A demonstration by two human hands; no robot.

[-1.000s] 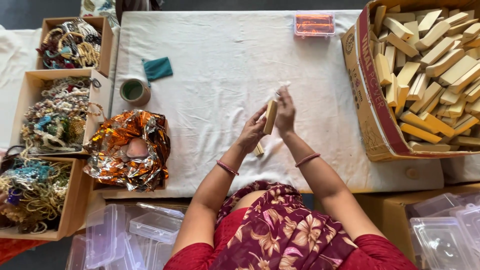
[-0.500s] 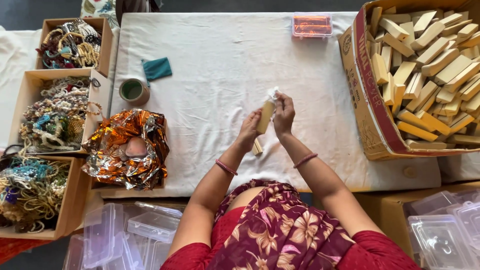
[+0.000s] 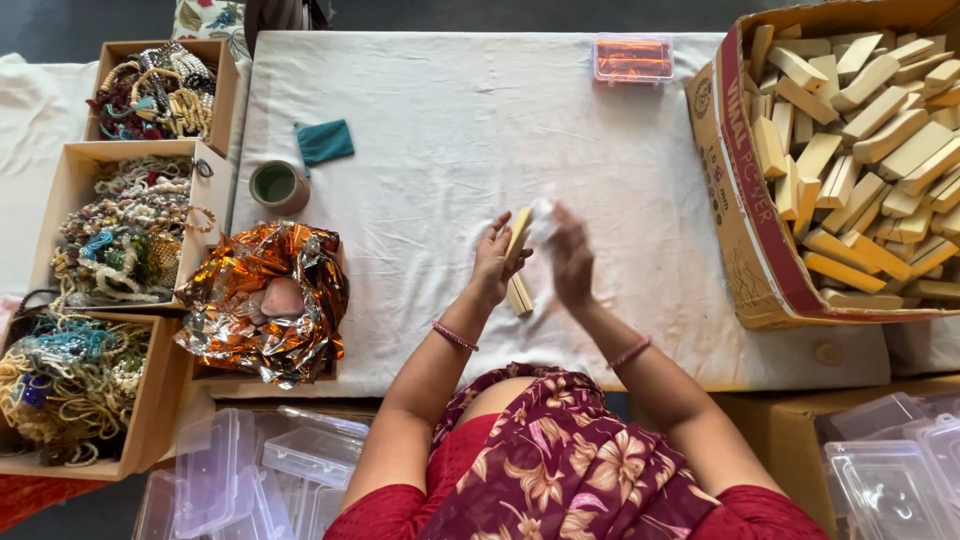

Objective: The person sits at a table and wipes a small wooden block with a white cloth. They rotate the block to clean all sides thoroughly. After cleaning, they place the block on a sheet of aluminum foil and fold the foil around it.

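Block: pale tan rectangular wooden block (image 3: 518, 232), upright at frame centre above the white-clothed surface (image 3: 420, 110).
Left hand (image 3: 494, 262): clasps the block's lower half.
Right hand (image 3: 571, 255): closed on a small white cloth (image 3: 541, 215), blurred; a second ago it pinched the block's top.
Change: rubbing stroke under way.
Second block (image 3: 519, 295): flat, just below.

Matt wood, soft cloth, shiny foil, clear plastic.
Pale wooden stick (image 3: 518, 232) in left hand (image 3: 495, 262), matt, smooth-cut; right hand (image 3: 570, 258) holds thin white wrap (image 3: 543, 218), material unclear. White table cloth (image 3: 450, 130) matt, creased. Cardboard box (image 3: 745, 215) of raw wooden blocks (image 3: 870, 120). Crinkled orange-silver foil (image 3: 265, 300), glossy. Clear plastic boxes (image 3: 250, 470), smooth.
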